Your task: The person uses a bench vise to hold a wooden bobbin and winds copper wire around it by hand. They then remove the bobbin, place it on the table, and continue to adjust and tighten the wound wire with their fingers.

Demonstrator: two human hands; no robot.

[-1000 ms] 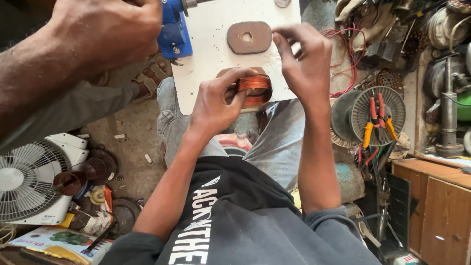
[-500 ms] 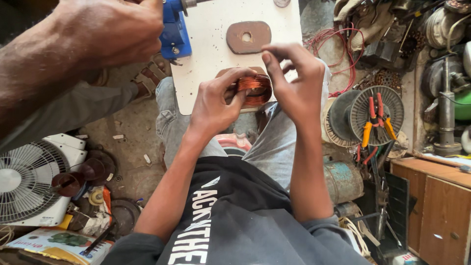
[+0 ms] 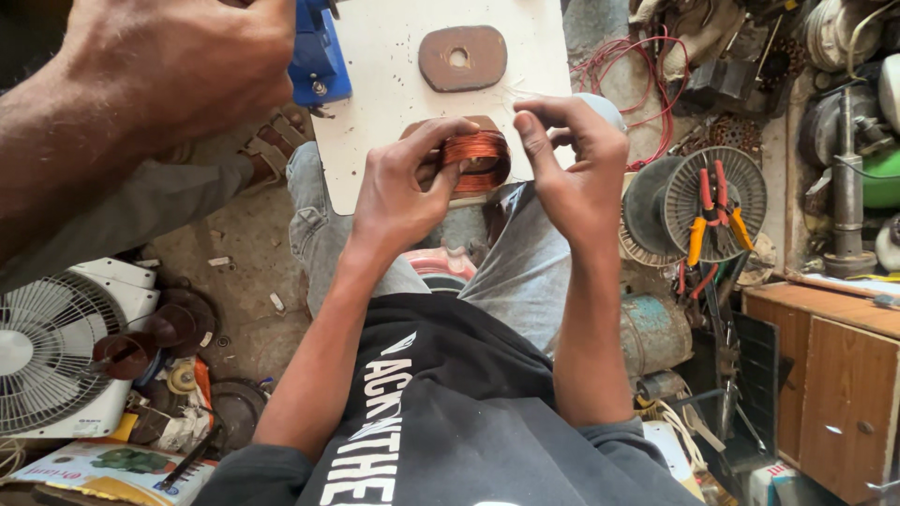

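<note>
At frame centre, left hand (image 3: pixel 398 197) grips fully wound copper coil (image 3: pixel 476 159) on white surface (image 3: pixel 384 84); right hand (image 3: pixel 577 173) pinches a fine strand, finishing remains.

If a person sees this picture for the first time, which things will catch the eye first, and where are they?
At the top centre, the left hand and right hand hold a bright copper wire coil at the edge of a white board. A brown oval plate with a hole lies on the board above it. At right, pliers with red and orange handles rest on a round fan grille.
</note>
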